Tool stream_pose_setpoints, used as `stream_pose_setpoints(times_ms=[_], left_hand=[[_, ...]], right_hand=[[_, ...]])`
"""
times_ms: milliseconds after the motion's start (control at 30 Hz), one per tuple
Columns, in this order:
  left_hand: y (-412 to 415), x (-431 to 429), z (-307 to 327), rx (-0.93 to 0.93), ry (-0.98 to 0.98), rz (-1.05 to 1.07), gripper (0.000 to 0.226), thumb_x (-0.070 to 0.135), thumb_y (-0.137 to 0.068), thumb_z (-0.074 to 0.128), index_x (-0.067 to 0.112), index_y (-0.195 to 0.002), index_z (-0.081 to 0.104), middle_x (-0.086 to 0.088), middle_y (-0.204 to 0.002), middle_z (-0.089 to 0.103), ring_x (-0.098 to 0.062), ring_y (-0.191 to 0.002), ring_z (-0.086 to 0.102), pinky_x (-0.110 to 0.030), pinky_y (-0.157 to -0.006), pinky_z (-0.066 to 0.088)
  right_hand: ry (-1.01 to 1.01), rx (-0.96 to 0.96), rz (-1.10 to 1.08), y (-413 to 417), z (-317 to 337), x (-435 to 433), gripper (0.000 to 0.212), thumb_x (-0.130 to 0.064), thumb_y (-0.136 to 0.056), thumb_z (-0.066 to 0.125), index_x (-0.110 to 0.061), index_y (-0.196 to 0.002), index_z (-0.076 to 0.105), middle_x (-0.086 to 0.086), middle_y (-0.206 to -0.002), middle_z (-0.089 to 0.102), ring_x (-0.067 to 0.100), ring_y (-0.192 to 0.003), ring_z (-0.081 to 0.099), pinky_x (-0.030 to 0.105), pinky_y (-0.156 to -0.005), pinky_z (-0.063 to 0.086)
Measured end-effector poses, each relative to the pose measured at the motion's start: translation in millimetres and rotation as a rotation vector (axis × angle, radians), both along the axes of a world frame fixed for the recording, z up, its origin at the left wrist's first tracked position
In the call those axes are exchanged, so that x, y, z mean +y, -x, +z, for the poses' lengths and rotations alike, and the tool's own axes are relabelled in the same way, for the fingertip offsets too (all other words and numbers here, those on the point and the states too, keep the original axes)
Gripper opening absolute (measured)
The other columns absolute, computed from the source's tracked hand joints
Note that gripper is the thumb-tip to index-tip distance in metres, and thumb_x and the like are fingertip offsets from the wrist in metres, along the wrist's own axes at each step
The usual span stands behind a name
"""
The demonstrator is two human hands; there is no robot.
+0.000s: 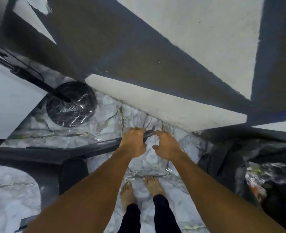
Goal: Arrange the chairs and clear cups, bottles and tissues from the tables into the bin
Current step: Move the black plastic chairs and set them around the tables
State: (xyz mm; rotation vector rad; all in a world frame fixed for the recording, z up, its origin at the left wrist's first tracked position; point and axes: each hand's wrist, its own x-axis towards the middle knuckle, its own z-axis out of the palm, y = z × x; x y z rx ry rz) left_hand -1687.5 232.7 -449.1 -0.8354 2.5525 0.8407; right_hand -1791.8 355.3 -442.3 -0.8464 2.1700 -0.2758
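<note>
A dark chair (43, 158) stands at the left on the marble floor, and its thin dark edge (105, 142) runs right toward my hands. My left hand (133, 142) grips this edge near its end, fingers curled over it. My right hand (166, 145) hovers just right of the edge's tip with fingers bent and the thumb apart; floor shows through the gap, and it holds nothing. A black bin bag (231, 157) lies open at the right, with blurred rubbish (263, 174) inside.
A white table (6, 101) fills the left side, its black pole ending in a round black base (71, 106). A wall painted with white and dark shapes, with a white skirting (164, 105), rises ahead. My bare feet (139, 190) stand on the marble.
</note>
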Motion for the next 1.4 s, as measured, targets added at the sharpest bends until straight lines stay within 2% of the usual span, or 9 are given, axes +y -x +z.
stream_pose_setpoints(times_ms=[267,433,567,767,867,1033,1133,1267,1400], left_hand=[[45.5,-0.7,-93.5,-0.053,0.036,-0.028,0.038,0.022,-0.084,0.07,0.018,-0.12,0.059,-0.008,-0.114,0.061,-0.03,-0.11,0.055,-0.045,-0.091,0.049],[47.9,-0.9,-92.2,-0.047,-0.005,0.044,0.035,0.005,-0.08,0.068,0.013,-0.114,0.064,-0.011,-0.108,0.063,-0.029,-0.099,0.062,-0.039,-0.082,0.052],[44.4,1.7,-73.1,-0.099,-0.027,0.096,0.037,0.015,-0.079,0.072,0.014,-0.116,0.064,-0.008,-0.113,0.064,-0.026,-0.102,0.063,-0.037,-0.087,0.054],[-12.6,-11.2,18.8,-0.041,0.012,0.225,0.024,0.01,-0.073,0.065,0.018,-0.094,0.072,-0.006,-0.09,0.068,-0.027,-0.086,0.063,-0.034,-0.073,0.054],[-53.6,-37.2,93.7,-0.048,0.028,0.293,0.012,0.009,-0.068,0.067,0.02,-0.074,0.068,0.001,-0.071,0.061,-0.024,-0.076,0.061,-0.028,-0.062,0.048],[-143.9,-69.4,212.1,0.065,0.116,0.385,0.01,0.019,-0.055,0.062,0.019,-0.054,0.052,-0.001,-0.056,0.054,-0.024,-0.058,0.054,-0.034,-0.054,0.05],[-198.8,-69.4,269.3,0.176,0.162,0.481,0.012,0.02,-0.053,0.058,0.012,-0.06,0.064,-0.001,-0.06,0.06,-0.023,-0.059,0.056,-0.028,-0.053,0.044],[-273.6,-46.8,324.4,0.327,0.247,0.86,0.029,0.01,-0.06,0.082,0.018,-0.088,0.077,0.001,-0.088,0.074,-0.015,-0.082,0.066,-0.02,-0.076,0.05],[-335.8,20.5,329.4,0.448,0.339,1.21,0.077,0.019,-0.068,0.079,0.027,-0.139,0.05,0.007,-0.118,0.063,-0.012,-0.109,0.059,-0.029,-0.095,0.049]], right_hand=[[0.014,-0.005,0.03,47.9,-90.8,-25.1,0.061,-0.015,-0.083,0.07,-0.019,-0.14,0.047,0.005,-0.14,0.05,0.026,-0.128,0.048,0.034,-0.104,0.04],[0.003,-0.037,0.095,53.1,-95.6,-27.7,0.056,-0.014,-0.085,0.069,-0.016,-0.138,0.049,0.005,-0.142,0.049,0.025,-0.13,0.046,0.033,-0.106,0.036],[0.013,-0.062,0.147,57.6,-84.6,-27.6,0.063,-0.016,-0.083,0.072,-0.02,-0.141,0.046,0.001,-0.146,0.046,0.022,-0.133,0.042,0.031,-0.108,0.033],[0.072,-0.068,0.409,50.8,-17.9,-32.4,0.062,-0.014,-0.08,0.076,-0.021,-0.137,0.052,0.004,-0.142,0.05,0.025,-0.134,0.04,0.039,-0.11,0.032],[0.219,-0.082,0.48,25.9,42.8,-55.0,0.046,-0.01,-0.075,0.077,-0.016,-0.119,0.063,0.008,-0.118,0.063,0.029,-0.117,0.052,0.037,-0.098,0.04],[0.38,-0.096,0.65,-42.4,145.6,-105.9,0.017,-0.02,-0.086,0.069,-0.018,-0.102,0.062,0.002,-0.094,0.064,0.024,-0.091,0.06,0.032,-0.073,0.046],[0.45,-0.04,0.737,-91.2,198.7,-124.0,0.007,-0.025,-0.093,0.061,-0.018,-0.094,0.063,0.004,-0.086,0.066,0.025,-0.084,0.061,0.036,-0.07,0.049],[0.478,0.027,0.884,-160.0,264.5,-139.1,0.015,-0.031,-0.093,0.06,-0.018,-0.085,0.062,0.004,-0.082,0.069,0.026,-0.08,0.062,0.036,-0.067,0.049],[0.553,0.078,0.976,-245.9,329.2,-146.2,0.04,-0.036,-0.088,0.066,-0.02,-0.06,0.043,0.004,-0.069,0.061,0.028,-0.071,0.059,0.034,-0.06,0.043]])
